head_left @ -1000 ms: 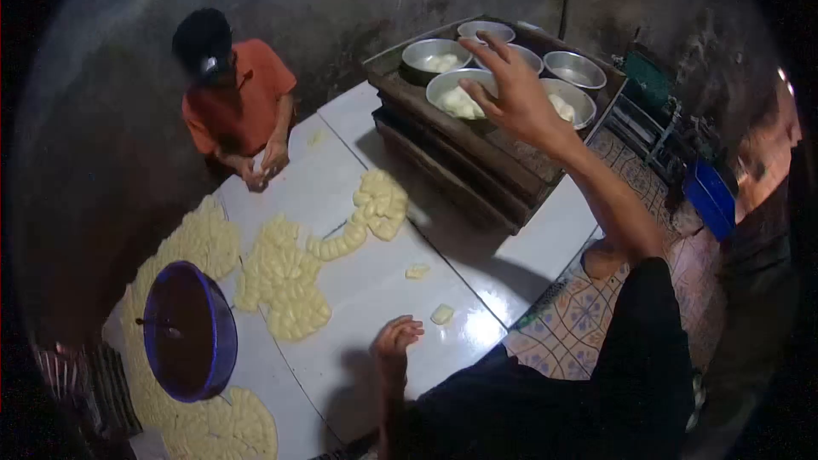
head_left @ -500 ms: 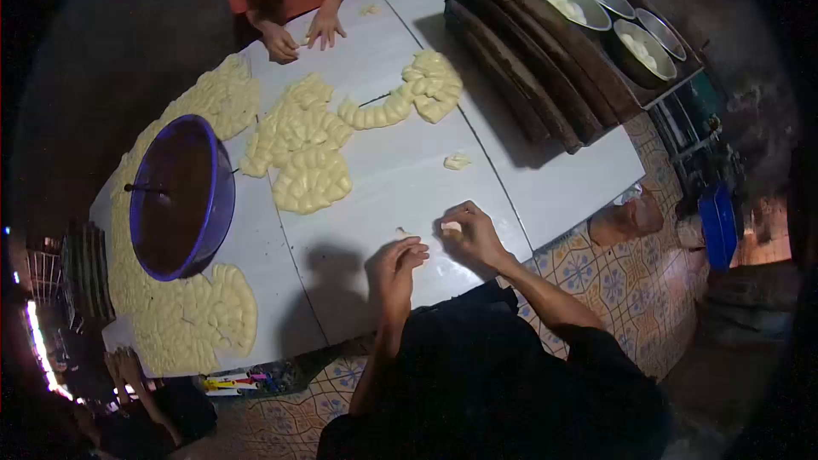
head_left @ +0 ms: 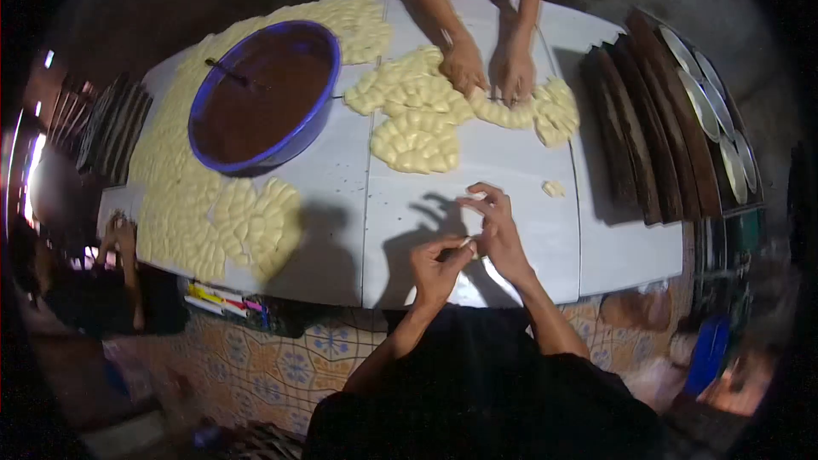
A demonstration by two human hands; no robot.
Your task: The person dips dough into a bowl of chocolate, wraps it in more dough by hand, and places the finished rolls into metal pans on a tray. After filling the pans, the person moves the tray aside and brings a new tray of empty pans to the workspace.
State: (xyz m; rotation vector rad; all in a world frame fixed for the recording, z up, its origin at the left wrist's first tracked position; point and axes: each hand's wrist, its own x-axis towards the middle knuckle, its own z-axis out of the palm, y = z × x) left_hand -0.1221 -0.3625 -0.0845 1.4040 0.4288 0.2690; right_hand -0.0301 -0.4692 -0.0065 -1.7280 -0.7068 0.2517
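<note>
My left hand [head_left: 439, 268] pinches a small bit of pale dough [head_left: 469, 242] between thumb and fingertips, just over the near edge of the white table. Close against it is my right hand [head_left: 503, 238], its fingers curved and spread apart around the same spot. A small loose lump of dough [head_left: 553, 188] lies on the tabletop beyond my right hand. Past both hands sits a cluster of shaped dough pieces [head_left: 415, 143], packed side by side.
A purple basin [head_left: 334, 89] of brown filling stands left on the table [head_left: 477, 170], with more dough pieces [head_left: 183, 217] around it. Across from me, a co-worker's hands [head_left: 490, 72] touch a dough row. Dark trays [head_left: 635, 132] and metal tins [head_left: 699, 106] are stacked right.
My view has swung left. My hands have come together from apart, and the dough bit is now in my left fingertips. The co-worker's hands have moved onto the dough row.
</note>
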